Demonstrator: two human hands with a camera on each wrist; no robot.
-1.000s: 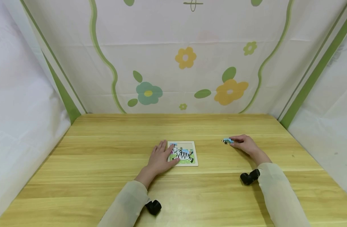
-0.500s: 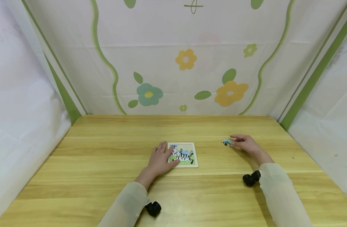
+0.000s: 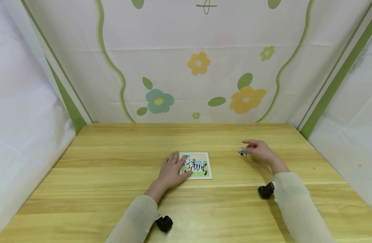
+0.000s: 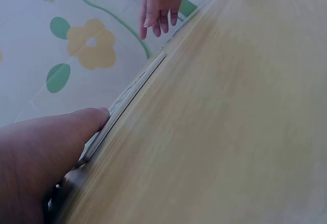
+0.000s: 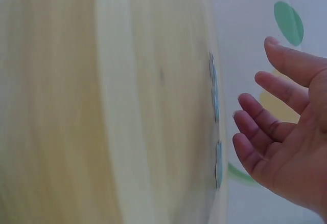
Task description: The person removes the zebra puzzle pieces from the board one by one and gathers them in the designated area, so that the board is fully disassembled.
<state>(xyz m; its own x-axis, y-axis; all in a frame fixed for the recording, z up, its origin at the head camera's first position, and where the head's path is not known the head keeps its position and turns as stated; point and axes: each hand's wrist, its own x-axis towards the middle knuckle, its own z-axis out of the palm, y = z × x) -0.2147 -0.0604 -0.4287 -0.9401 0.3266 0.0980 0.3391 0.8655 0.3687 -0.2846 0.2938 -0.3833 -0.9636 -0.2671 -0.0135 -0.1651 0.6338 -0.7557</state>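
Observation:
A small square zebra puzzle (image 3: pixel 210 167) with a pale frame lies flat near the middle of the table. My left hand (image 3: pixel 170 172) rests on its left side, fingers extended, the thumb over the frame's edge. To the right, loose puzzle pieces (image 3: pixel 241 153) in blue, black and white lie on the table, partly hidden below my right hand (image 3: pixel 260 151). In the right wrist view, two flat groups of puzzle pieces (image 5: pixel 214 88) show edge-on on the wood. The right hand's fingers (image 5: pixel 260 119) are loosely bent above them, apart from them and holding nothing.
The wooden table (image 3: pixel 113 189) ends at a white cloth backdrop (image 3: pixel 173 33) with printed flowers. White cloth walls (image 3: pixel 353 111) close off both sides. A black wrist camera (image 3: pixel 164 223) sits on the left sleeve, another black camera (image 3: pixel 266 190) on the right.
My right hand has lifted off the puzzle pieces, its fingers spreading, and shifted slightly left over them. The left hand and the zebra puzzle have stayed in place.

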